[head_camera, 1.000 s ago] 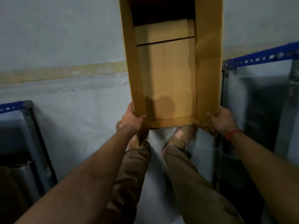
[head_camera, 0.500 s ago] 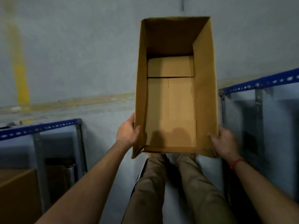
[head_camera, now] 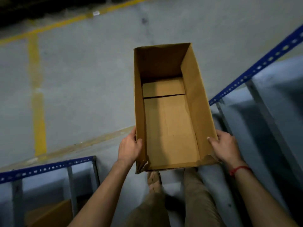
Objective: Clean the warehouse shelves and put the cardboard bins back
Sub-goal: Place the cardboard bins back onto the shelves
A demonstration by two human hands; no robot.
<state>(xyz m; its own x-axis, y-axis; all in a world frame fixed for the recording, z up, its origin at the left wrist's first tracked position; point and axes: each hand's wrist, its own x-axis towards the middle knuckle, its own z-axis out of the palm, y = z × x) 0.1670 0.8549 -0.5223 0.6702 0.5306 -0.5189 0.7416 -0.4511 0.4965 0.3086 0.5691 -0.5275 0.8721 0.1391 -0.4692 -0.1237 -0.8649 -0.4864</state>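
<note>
We see left hand (head_camera: 129, 149) and right hand (head_camera: 225, 147) gripping near sidewalls of open, empty brown cardboard bin (head_camera: 170, 128), centre frame; fingers behind walls hidden; second brown cardboard box (head_camera: 50, 213) cut off lower left.

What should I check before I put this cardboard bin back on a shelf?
1. Grip of left hand on the cardboard bin, left wall: ok.
2. Grip of right hand on its right wall: ok.
3. Bin empty inside: ok.
4. Bin's near left corner intact: not ok, it looks frayed.
5. Free space on the right shelf: cannot tell, too dark.
6. That shelf wiped clean: cannot tell.
</note>
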